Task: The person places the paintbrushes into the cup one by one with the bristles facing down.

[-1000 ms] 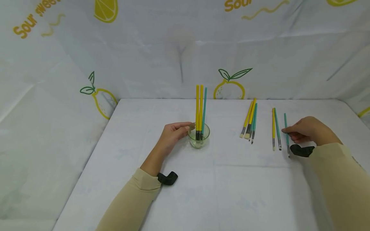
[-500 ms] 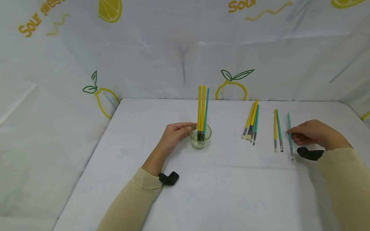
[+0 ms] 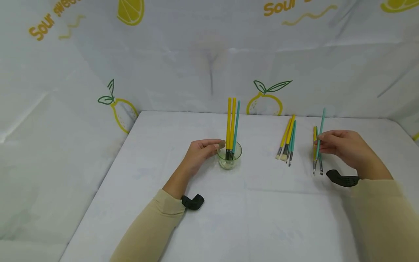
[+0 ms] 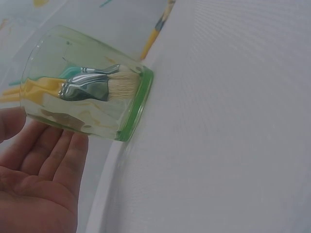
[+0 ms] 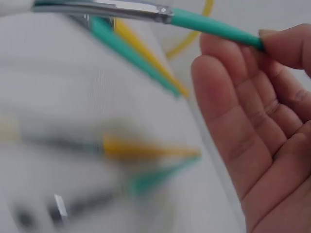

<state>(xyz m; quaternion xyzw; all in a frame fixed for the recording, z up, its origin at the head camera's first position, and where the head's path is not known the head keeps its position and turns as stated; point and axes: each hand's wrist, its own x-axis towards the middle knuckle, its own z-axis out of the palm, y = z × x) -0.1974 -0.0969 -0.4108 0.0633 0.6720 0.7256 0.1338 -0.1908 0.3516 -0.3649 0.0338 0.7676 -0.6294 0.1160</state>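
Observation:
My left hand (image 3: pixel 203 153) holds the rim of a clear greenish glass (image 3: pixel 226 164) between thumb and fingers. Inside stand two yellow paintbrushes (image 3: pixel 230 123) and a teal one (image 3: pixel 237 123); bristles reach the base in the left wrist view, where the glass (image 4: pixel 104 116) fills the upper left. My right hand (image 3: pixel 347 149) pinches a teal paintbrush (image 3: pixel 321 125) by its handle, tip down, above the table. In the right wrist view that paintbrush (image 5: pixel 214 29) crosses the top, its tip cut off. Below it in the head view lie a yellow paintbrush (image 3: pixel 314 136) and another teal one, partly hidden.
Between the glass and my right hand, several yellow and teal paintbrushes (image 3: pixel 287 140) lie grouped on the white-covered table (image 3: pixel 262 218). A white cloth wall (image 3: pixel 183 72) printed with lemons rises behind the table's far edge.
My right hand has lifted the teal paintbrush off the table and moved it left, over the yellow and teal pair. My left hand keeps its place at the glass; the head view has shifted slightly.

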